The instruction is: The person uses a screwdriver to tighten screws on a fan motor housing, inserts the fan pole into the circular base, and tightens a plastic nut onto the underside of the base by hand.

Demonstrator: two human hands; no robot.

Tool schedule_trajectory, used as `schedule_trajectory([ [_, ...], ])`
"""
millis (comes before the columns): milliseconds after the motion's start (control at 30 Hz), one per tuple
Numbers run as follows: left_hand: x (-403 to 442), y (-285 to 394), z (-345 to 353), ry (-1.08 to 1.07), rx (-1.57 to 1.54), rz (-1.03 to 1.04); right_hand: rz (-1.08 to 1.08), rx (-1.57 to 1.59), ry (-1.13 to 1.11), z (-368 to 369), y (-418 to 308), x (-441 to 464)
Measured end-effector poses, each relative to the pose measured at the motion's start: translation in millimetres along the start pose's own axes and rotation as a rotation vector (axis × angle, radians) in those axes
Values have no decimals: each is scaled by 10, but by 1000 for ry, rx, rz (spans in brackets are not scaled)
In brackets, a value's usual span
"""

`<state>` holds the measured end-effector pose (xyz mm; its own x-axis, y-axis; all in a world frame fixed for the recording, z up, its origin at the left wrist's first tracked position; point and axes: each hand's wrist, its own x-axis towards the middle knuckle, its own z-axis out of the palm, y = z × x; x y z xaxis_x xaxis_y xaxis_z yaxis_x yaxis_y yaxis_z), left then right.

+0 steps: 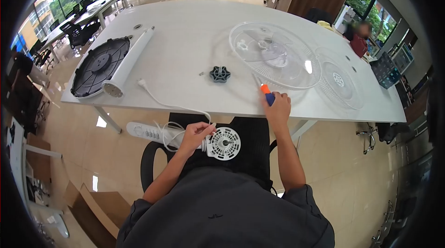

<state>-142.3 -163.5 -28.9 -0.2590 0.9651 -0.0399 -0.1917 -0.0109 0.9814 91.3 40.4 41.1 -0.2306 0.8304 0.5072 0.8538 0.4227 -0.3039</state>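
Over at the left of the white tabletop [181, 53], a round black base [100, 63] lies flat, with a white tube [132, 60] slanting along its right side. Next comes the plug [142, 82] of a white cord [178, 107], which runs over the near edge toward the sitter's lap. There, below the tabletop, a white control panel [143, 130] with a row of buttons sticks out to the left, cord looped about it. The left hand [197, 136] has its fingertips drawn together by the cord; I can't tell whether they pinch it. Just right of them sits the round slotted motor housing [223, 150]. Above, on the tabletop, is a dark star-shaped knob [219, 74]. Farther right, the right hand [278, 106] is curled round an orange-and-blue screwdriver [267, 95], its shaft pointing away. Beyond it lies a clear round guard [296, 81] with a translucent blade [276, 55] inside, then a second grille [339, 80], and a person [359, 44] near the far right.
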Motion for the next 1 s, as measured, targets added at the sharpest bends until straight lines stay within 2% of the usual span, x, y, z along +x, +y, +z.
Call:
schedule_trajectory([
  [133,-57,133,-4,32,-64,-55,-66,88,-8,105,105,-12],
  [233,-34,35,-81,83,-244,-116,-79,277,-1,-278,-53,-226],
  [333,-3,-117,-177,177,-509,-112,-94,453,-152,-811,-276,-568],
  [400,-14,-182,-252,150,-608,-96,-124,532,-429,-1031,-469,-854],
  [467,-15,-207,-270,66,-756,0,-192,601,-484,-995,-579,-1090],
  [600,-93,-190,-231,84,-764,4,-212,684,-478,-744,-721,-1259],
  [933,-155,-47,-148,44,-769,69,-197,712,-494,-742,-786,-1282],
  [1000,-165,-20,-118,117,-721,92,-195,726,-514,-719,-763,-1297],
])
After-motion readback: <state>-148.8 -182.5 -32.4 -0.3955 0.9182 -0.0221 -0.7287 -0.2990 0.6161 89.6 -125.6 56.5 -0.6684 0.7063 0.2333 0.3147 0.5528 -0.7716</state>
